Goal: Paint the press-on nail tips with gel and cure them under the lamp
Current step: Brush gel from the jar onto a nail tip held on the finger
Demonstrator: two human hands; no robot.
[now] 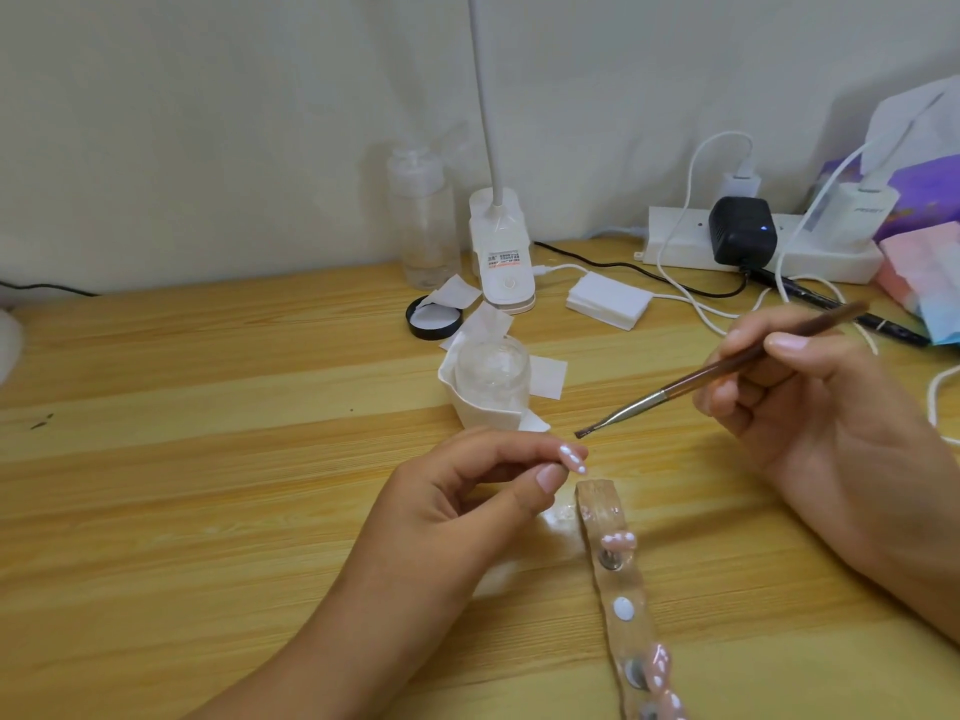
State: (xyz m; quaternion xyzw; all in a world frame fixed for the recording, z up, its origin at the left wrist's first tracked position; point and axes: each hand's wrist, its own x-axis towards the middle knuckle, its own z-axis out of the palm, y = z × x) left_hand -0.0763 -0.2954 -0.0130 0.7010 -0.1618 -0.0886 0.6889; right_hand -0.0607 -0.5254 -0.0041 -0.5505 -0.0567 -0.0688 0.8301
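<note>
My left hand pinches a glossy pink nail tip between thumb and fingertips, just above the table. A thin brush with a brown handle and metal ferrule is held like a pen in my right hand, and its bristles hover a little up and right of the tip. A clear holder strip with round studs lies below, carrying pink nail tips and more tips toward its near end. The clip lamp stands at the back, its head out of view.
A glass jar wrapped in white wipes sits behind my left hand, its black lid beyond. A clear bottle, a pad stack, a power strip with chargers and cables, and tissue packs line the back.
</note>
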